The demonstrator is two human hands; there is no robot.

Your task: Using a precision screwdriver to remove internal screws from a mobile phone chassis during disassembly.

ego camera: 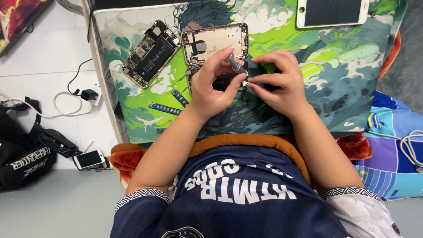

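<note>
My left hand [211, 83] grips a small grey screwdriver [236, 65], its handle sticking up between my fingers and its tip pointing toward my right hand. My right hand [280, 81] pinches a tiny metal part [246, 82] at the screwdriver's tip. Both hands hover over an opened gold phone housing [216, 42] lying on a green illustrated desk mat [132, 110]. The lower half of the housing is hidden under my hands.
A second opened phone body with its black battery [152, 53] lies left of the housing. A detached white phone screen [332, 12] rests at the mat's top right. A black charger with white cable [88, 94], another phone [89, 159] and a black bag [24, 154] sit at left.
</note>
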